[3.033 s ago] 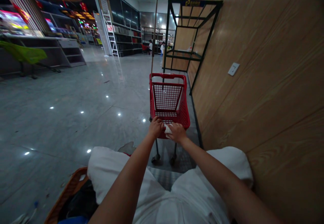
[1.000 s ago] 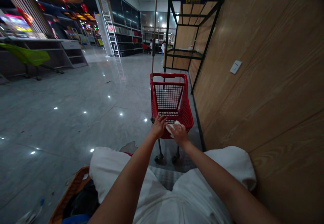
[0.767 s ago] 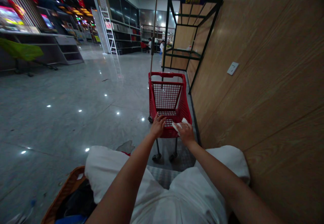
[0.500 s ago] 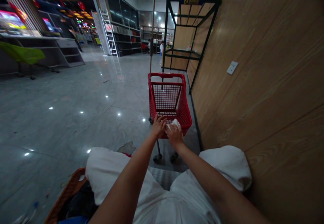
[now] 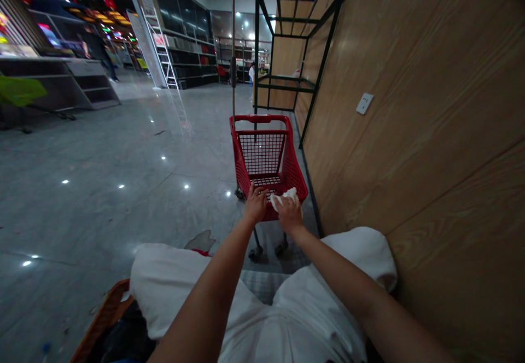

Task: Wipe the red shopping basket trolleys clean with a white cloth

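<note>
A red shopping cart (image 5: 262,152) with grid sides stands in front of my knees. My right hand (image 5: 289,214) is closed on a crumpled white cloth (image 5: 292,194) at the cart's near rim, on its right part. To the left of it, my left hand (image 5: 256,204) rests at the same near rim with its fingers apart, holding nothing that I can see. A thin upright pole (image 5: 233,51) rises at the far left corner of the cart; its lower end is hidden.
A wood-panelled wall (image 5: 410,133) runs close along the right. Beyond the cart stands a dark metal frame (image 5: 259,51). An orange basket (image 5: 102,319) with dark contents sits by my left leg. A ladder (image 5: 162,51) leans near shelves; a person (image 5: 96,46) walks at far left.
My right hand has shifted right along the rim with the cloth, away from my left hand, and more of the cloth shows. The view has turned slightly right.
</note>
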### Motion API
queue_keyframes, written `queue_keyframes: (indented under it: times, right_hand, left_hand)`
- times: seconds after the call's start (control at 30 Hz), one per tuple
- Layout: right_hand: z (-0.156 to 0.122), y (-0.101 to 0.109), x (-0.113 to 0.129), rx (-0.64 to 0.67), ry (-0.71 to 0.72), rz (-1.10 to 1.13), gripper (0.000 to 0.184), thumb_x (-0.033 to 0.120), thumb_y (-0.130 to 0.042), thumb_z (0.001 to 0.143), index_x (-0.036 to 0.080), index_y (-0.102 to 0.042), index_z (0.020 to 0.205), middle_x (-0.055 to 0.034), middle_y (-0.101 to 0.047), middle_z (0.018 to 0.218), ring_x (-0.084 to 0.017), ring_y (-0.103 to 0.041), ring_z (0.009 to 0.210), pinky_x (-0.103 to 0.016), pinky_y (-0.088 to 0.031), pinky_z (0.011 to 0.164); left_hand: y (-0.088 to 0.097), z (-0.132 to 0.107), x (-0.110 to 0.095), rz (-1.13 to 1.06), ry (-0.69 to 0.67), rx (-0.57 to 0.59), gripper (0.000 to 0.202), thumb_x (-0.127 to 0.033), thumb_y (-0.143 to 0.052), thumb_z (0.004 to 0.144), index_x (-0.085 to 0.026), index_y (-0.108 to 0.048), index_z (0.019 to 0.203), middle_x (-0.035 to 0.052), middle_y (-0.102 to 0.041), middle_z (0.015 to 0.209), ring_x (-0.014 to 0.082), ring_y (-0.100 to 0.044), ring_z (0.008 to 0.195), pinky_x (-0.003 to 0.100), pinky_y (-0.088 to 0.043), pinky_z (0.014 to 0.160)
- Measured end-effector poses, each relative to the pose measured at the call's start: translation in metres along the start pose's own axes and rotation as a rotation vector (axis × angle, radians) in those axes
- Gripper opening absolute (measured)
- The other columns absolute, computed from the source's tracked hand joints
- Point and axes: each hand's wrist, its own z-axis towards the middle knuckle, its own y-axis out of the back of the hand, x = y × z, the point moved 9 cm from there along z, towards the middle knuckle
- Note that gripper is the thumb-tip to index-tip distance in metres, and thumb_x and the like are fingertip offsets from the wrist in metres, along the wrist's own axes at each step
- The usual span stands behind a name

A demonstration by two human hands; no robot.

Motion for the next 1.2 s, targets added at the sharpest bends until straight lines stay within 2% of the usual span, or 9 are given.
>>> queue_keyframes:
  times: [0.1,0.17,0.37,0.47,0.63,0.77,0.87,1.03,1.2]
  right_hand:
    - [-0.001,-0.007,0.027,-0.028,0.016,0.038,0.047,0.016,-0.041,0.09,0.025,-0.042,0.137,-0.0104,-0.054,0.126,-0.027,-0.044,0.112,-0.049,-0.027,0.098]
    - [-0.004,-0.01,0.028,-0.049,0.07,0.056,0.05,0.016,-0.042,0.089,0.027,-0.039,0.138,-0.0095,-0.052,0.128,-0.027,-0.042,0.115,-0.048,-0.027,0.098]
    - [-0.011,-0.005,-0.043,-0.104,0.13,0.07,0.048,0.015,-0.049,0.086,0.031,-0.048,0.132,-0.0058,-0.057,0.119,-0.024,-0.042,0.115,-0.048,-0.017,0.106]
    - [-0.007,-0.001,-0.059,-0.096,0.104,0.078,0.044,0.013,-0.048,0.085,0.028,-0.054,0.126,-0.0062,-0.059,0.114,-0.023,-0.045,0.11,-0.045,-0.022,0.105]
    - [-0.001,-0.003,-0.01,-0.078,0.049,0.061,0.041,0.015,-0.046,0.088,0.027,-0.053,0.127,-0.0096,-0.058,0.116,-0.025,-0.045,0.112,-0.048,-0.024,0.102]
    - [-0.001,-0.009,0.014,-0.071,0.147,0.044,0.045,0.017,-0.044,0.091,0.029,-0.046,0.134,-0.0099,-0.057,0.119,-0.025,-0.048,0.109,-0.048,-0.031,0.098]
    - [-0.004,-0.009,-0.013,-0.083,0.268,0.047,0.045,0.016,-0.042,0.092,0.03,-0.045,0.134,-0.0075,-0.058,0.119,-0.022,-0.049,0.11,-0.04,-0.035,0.096]
    - [-0.007,-0.008,-0.074,-0.084,0.233,-0.008,0.046,0.008,-0.043,0.088,0.027,-0.052,0.129,-0.0063,-0.059,0.114,-0.021,-0.049,0.108,-0.038,-0.034,0.099]
    - [-0.012,-0.008,-0.048,-0.129,0.049,0.04,0.046,0.007,-0.045,0.085,0.022,-0.053,0.128,-0.0106,-0.057,0.118,-0.023,-0.047,0.112,-0.039,-0.036,0.1]
  left_hand:
    - [0.001,-0.002,0.004,0.012,-0.009,0.018,0.036,-0.022,-0.037,0.09,-0.014,-0.059,0.118,0.0116,-0.058,0.117,0.025,-0.028,0.136,0.049,-0.022,0.116]
    - [0.004,-0.005,0.008,0.019,-0.005,0.025,0.036,-0.023,-0.038,0.09,-0.014,-0.059,0.117,0.0116,-0.056,0.119,0.026,-0.022,0.138,0.049,-0.026,0.115]
    - [0.009,-0.008,0.009,0.033,0.007,0.036,0.035,-0.016,-0.038,0.088,-0.015,-0.06,0.115,0.0096,-0.057,0.118,0.0258,-0.02,0.139,0.048,-0.029,0.113]
    - [0.006,-0.006,0.004,0.036,0.013,0.017,0.035,-0.015,-0.039,0.086,-0.015,-0.06,0.115,0.0104,-0.058,0.116,0.0259,-0.022,0.138,0.048,-0.029,0.113]
    - [0.004,-0.004,-0.003,0.068,-0.006,-0.017,0.035,-0.016,-0.037,0.088,-0.015,-0.061,0.113,0.0106,-0.06,0.11,0.0244,-0.036,0.131,0.05,-0.023,0.116]
    - [0.005,-0.006,0.001,0.073,-0.058,0.024,0.035,-0.02,-0.035,0.09,-0.015,-0.061,0.113,0.0088,-0.061,0.106,0.0223,-0.042,0.126,0.049,-0.022,0.116]
    - [0.009,-0.009,0.009,0.059,-0.056,0.028,0.034,-0.021,-0.036,0.09,-0.016,-0.061,0.113,0.0086,-0.059,0.108,0.0235,-0.031,0.134,0.047,-0.027,0.115]
    - [0.01,-0.009,0.015,0.023,-0.033,0.021,0.033,-0.017,-0.038,0.088,-0.016,-0.062,0.111,0.0089,-0.057,0.111,0.0255,-0.022,0.138,0.047,-0.029,0.114]
    - [0.01,-0.008,0.013,0.028,0.0,-0.003,0.034,-0.016,-0.038,0.087,-0.015,-0.063,0.109,0.0099,-0.059,0.109,0.0263,-0.023,0.137,0.049,-0.027,0.114]
